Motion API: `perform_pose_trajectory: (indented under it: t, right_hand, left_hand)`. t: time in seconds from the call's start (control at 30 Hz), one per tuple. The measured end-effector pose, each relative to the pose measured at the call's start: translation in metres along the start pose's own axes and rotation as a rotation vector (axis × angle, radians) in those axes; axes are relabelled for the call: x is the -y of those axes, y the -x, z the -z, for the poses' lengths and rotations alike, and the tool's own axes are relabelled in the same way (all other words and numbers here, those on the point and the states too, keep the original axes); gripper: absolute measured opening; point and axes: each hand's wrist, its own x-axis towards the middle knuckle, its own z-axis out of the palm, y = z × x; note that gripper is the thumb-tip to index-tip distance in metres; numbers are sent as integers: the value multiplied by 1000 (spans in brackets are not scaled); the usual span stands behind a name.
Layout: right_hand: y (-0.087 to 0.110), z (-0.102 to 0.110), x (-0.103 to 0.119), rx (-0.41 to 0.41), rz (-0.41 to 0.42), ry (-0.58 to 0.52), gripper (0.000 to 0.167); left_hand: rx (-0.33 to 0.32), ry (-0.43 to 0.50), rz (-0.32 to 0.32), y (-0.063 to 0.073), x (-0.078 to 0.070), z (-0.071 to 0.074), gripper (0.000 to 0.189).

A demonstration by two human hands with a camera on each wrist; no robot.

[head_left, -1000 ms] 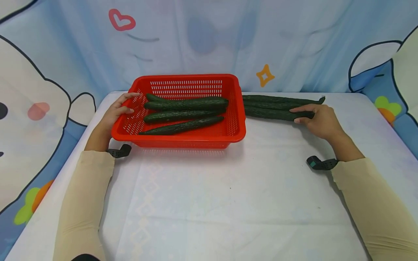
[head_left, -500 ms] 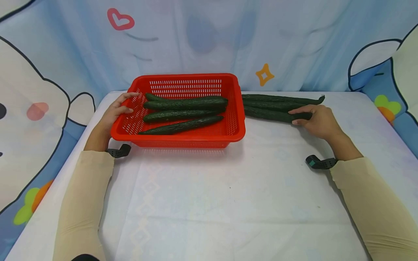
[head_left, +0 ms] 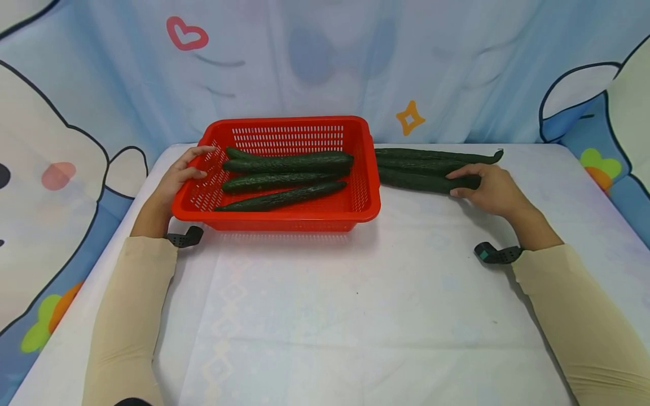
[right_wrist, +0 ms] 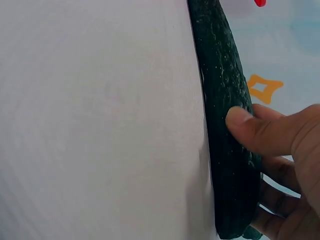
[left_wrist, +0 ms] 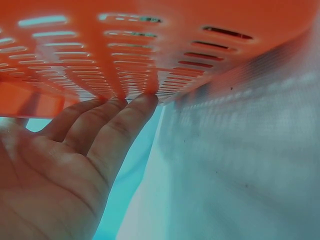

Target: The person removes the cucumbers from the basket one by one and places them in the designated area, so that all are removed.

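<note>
A red slotted basket stands at the table's back, with several dark green cucumbers lying lengthwise inside. My left hand holds the basket at its left end, thumb and a finger over the rim. In the left wrist view, other fingers touch the slotted wall from beneath. Right of the basket, more cucumbers lie side by side. My right hand pinches the nearest cucumber near its right end. In the right wrist view, the thumb presses this cucumber's near side, fingers behind it. The basket hides the cucumbers' left ends.
Behind the held one lie further cucumbers, one with a curled stem end. A white cloth covers the table. A printed blue curtain hangs along the back edge.
My right hand and the nearest cucumber have slid slightly left, toward the basket. My left hand and the basket have stayed put.
</note>
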Motion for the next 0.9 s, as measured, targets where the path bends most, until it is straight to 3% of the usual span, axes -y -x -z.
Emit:
perform_pose_trajectory:
  t: [0.27,0.6,0.9]
  right_hand:
    - [-2,0,-3,31,23,34,44]
    - [2,-2,0,-117,121,22,32]
    - [1,-2,0,-147,74,59,30]
  left_hand:
    - [-12,-9,-1,1,1,-1,50]
    - [-8,-10,-10,1,1,-1,50]
    - [1,6,-17,-1,0,0,49]
